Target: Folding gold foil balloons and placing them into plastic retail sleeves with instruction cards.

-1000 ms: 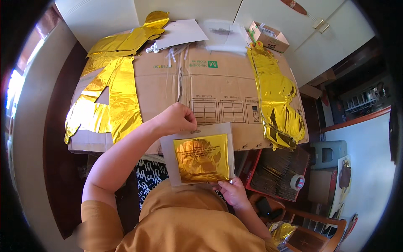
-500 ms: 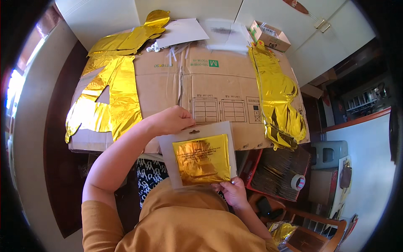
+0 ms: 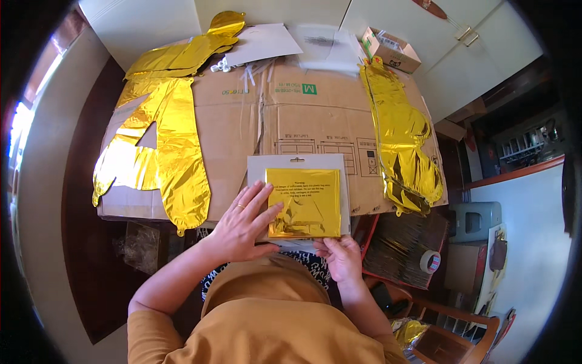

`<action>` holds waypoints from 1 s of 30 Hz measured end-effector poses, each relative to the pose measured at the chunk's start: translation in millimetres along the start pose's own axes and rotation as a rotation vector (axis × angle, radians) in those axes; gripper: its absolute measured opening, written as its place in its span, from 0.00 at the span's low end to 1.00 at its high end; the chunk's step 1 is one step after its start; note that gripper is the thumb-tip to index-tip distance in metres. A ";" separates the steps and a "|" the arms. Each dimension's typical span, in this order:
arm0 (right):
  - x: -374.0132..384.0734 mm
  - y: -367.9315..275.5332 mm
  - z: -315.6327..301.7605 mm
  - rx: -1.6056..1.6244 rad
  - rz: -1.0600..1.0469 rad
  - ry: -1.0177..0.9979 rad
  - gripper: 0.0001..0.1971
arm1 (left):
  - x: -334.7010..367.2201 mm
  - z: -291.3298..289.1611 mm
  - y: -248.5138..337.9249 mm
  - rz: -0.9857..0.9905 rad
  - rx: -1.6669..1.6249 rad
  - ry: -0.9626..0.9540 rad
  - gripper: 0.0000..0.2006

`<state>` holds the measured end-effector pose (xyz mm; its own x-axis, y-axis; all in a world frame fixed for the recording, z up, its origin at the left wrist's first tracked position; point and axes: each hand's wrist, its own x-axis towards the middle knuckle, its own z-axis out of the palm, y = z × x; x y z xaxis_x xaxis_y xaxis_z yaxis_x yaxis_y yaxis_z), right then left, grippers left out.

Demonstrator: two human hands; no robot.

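Note:
A flat clear packet (image 3: 306,209) with a folded gold foil balloon inside and a pale card backing lies at the near edge of the cardboard. My left hand (image 3: 241,223) rests on its left side, fingers spread and flat, the fingertips overlapping the gold foil. At its lower right corner my right hand (image 3: 341,257) pinches the edge between thumb and fingers. Left of the packet lies a flat gold foil letter A balloon (image 3: 179,151). Another gold foil balloon (image 3: 403,133), flat with a rounded outline, stretches along the right side of the cardboard.
The cardboard sheet (image 3: 233,133) covers the table. More gold foil (image 3: 176,60), white sheets (image 3: 267,42) and a small open box (image 3: 391,51) sit along the back. Right of the table are a red-edged box (image 3: 397,249), a tape roll (image 3: 430,262) and a wooden chair (image 3: 479,343).
The packet has moved down onto the cardboard's near edge and straightened. My left hand has come from above its top edge to its left side, the fingers now spread. My right hand still grips the corner.

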<state>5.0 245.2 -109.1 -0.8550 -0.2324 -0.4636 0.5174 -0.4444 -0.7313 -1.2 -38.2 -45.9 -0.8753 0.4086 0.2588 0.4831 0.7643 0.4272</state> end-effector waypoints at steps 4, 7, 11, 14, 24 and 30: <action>1.7 -13.9 -2.4 -0.089 -0.007 -0.044 0.11 | -7.3 9.0 -4.5 0.017 0.004 0.019 0.37; 0.5 -20.8 1.6 -0.103 -0.013 -0.051 0.10 | -8.0 11.6 -9.8 0.042 -0.087 0.056 0.36; 6.3 -14.4 -1.5 -0.119 -0.013 -0.017 0.09 | -11.3 15.3 -8.6 0.021 -0.127 0.097 0.33; 7.0 -11.2 -1.8 -0.133 0.029 0.051 0.09 | -9.6 17.9 -5.6 0.021 -0.068 0.116 0.32; -15.3 -55.6 28.6 -1.356 -0.791 0.296 0.24 | 17.0 25.3 11.7 0.041 -0.028 0.110 0.33; 12.4 -57.7 20.8 -1.593 -1.102 0.106 0.17 | 19.4 36.7 3.4 0.058 -0.017 0.160 0.28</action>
<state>-36.2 250.0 -62.2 -0.8027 -0.3718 0.4663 -0.5562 0.7488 -0.3605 -17.4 -9.4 -71.2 -0.8314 0.3662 0.4178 0.5346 0.7323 0.4218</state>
